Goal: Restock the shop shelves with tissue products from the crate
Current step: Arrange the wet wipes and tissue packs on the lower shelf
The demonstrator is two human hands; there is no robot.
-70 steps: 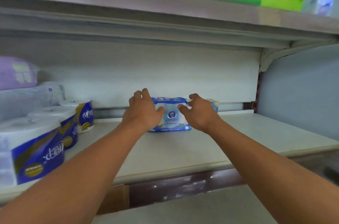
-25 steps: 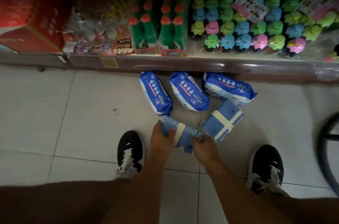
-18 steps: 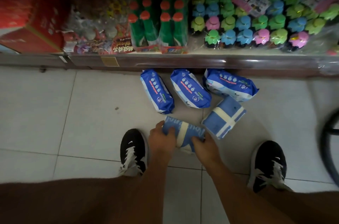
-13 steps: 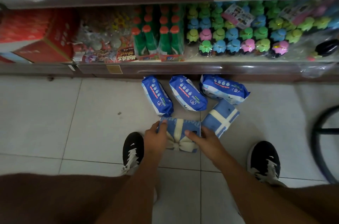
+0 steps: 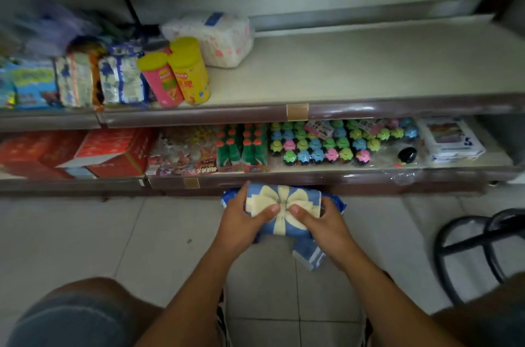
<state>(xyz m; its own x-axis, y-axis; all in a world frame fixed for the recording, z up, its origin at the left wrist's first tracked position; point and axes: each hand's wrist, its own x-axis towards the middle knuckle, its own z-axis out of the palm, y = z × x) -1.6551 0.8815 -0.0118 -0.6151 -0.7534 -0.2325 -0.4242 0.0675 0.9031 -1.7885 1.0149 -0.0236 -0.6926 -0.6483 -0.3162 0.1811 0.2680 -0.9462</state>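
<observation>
Now both hands, left [image 5: 241,221] and right [image 5: 321,221], grip one blue pack [image 5: 284,204] by its ends, thumbs meeting on its cream bow, fingers curled beneath, probably to steady it. Beyond the fingers lies a half-bare shelf [image 5: 369,62]; another pack [image 5: 308,255] lies below them.

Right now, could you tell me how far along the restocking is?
Midway, it seems. Both hands, left and right, hold one blue bow-print tissue pack. A similar pack and blue packs wait on the floor. The shelf above has bare room.
</observation>
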